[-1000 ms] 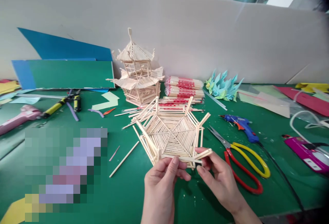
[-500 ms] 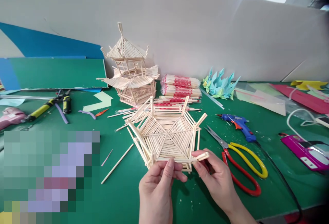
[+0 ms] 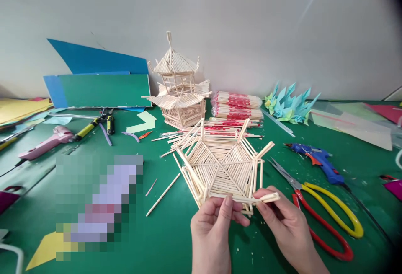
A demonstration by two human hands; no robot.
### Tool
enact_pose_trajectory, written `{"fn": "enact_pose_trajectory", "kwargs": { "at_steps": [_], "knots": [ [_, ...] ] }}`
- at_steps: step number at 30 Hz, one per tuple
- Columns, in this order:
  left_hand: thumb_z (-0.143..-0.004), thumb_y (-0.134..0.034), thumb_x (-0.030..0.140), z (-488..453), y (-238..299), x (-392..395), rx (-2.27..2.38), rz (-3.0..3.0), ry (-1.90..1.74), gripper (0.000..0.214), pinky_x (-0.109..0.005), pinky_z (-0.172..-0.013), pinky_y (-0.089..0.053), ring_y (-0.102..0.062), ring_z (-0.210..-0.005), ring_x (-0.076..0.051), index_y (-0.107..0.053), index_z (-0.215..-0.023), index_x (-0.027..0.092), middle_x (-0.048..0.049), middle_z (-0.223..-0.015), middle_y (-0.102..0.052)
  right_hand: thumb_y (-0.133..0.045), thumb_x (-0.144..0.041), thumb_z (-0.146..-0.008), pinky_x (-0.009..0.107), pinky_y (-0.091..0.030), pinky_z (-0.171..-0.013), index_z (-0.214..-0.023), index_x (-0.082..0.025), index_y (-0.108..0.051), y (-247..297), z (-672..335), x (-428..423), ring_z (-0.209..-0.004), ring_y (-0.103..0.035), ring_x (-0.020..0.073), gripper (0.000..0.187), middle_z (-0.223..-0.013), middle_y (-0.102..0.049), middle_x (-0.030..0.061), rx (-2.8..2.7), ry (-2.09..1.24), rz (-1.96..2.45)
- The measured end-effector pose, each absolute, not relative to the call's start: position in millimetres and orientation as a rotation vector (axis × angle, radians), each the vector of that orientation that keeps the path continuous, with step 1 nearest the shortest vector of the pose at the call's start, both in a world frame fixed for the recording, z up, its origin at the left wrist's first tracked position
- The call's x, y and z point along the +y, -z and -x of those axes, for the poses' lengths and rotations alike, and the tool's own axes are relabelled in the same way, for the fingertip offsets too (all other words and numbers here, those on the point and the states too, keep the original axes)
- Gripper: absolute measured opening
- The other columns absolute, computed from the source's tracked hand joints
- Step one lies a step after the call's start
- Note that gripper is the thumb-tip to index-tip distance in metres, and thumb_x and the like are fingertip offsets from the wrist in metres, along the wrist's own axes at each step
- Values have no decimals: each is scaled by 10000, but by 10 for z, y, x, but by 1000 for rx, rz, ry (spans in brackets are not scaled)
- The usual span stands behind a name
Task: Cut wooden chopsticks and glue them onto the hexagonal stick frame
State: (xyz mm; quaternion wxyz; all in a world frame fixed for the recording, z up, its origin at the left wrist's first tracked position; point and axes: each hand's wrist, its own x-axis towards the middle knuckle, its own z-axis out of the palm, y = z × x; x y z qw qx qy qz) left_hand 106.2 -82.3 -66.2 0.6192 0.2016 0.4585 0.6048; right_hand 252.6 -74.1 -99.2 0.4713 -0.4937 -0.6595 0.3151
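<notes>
A hexagonal roof panel [image 3: 221,165] made of wooden sticks is tilted up over the green table [image 3: 150,244]. My left hand [image 3: 213,226] pinches its near edge, fingers closed on the sticks. My right hand [image 3: 287,226] pinches the near right corner, thumb and forefinger closed on a projecting stick [image 3: 270,197]. Behind the panel stands a two-tier stick pagoda [image 3: 179,89].
Red and yellow scissors [image 3: 323,211] and a blue glue gun [image 3: 317,159] lie to the right. Wrapped chopstick bundles [image 3: 237,106], paper cranes [image 3: 289,104], a pink glue gun [image 3: 47,142], yellow-handled cutters [image 3: 94,124], loose sticks [image 3: 163,194] and coloured paper sheets [image 3: 103,89] surround the work.
The view has shifted, so everything sits further right in frame. Both hands keep their hold on the stick panel; the right thumb and forefinger stay on the corner stick.
</notes>
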Motion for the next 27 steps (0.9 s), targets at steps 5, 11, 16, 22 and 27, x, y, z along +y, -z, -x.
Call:
{"fn": "enact_pose_trajectory", "kwargs": {
  "at_steps": [5, 11, 16, 22, 27],
  "knots": [
    [-705, -716, 292, -1081, 674, -825, 1041, -445, -1394, 198, -219, -575, -477, -606, -491, -115, -672, -626, 116, -39, -586, -682, -521, -202, -868, 167, -407, -503, -894, -253, -581, 965, -2506, -713, -575, -485, 89, 83, -756, -520, -27, -1631, -761, 1191],
    [-672, -742, 308, -1081, 658, -819, 1027, -441, -1390, 200, -210, -589, -487, -613, -517, -115, -694, -650, 116, -41, -609, -689, -522, -211, -869, 188, -398, -511, -881, -226, -589, 930, -2487, -715, -576, -478, 98, 69, -752, -515, -16, -1582, -804, 1193],
    [-665, -748, 293, -1085, 672, -805, 1045, -452, -1398, 168, -226, -620, -511, -626, -551, -128, -702, -669, 131, -43, -636, -704, -525, -214, -865, 199, -388, -502, -865, -210, -597, 934, -2491, -714, -579, -488, 103, 72, -751, -523, -11, -1560, -840, 1198],
    [-671, -743, 308, -1082, 687, -815, 1047, -474, -1401, 182, -239, -645, -526, -643, -560, -136, -702, -677, 132, -48, -654, -711, -527, -193, -861, 189, -406, -523, -839, -210, -605, 910, -2482, -694, -606, -515, 104, 83, -745, -540, -12, -1574, -821, 1169],
    [-678, -739, 300, -1077, 681, -806, 1024, -452, -1392, 175, -242, -636, -530, -644, -556, -136, -705, -690, 129, -53, -666, -715, -545, -196, -853, 186, -404, -497, -879, -217, -626, 905, -2476, -701, -583, -510, 99, 88, -742, -537, -10, -1534, -809, 1178]
  ]
}}
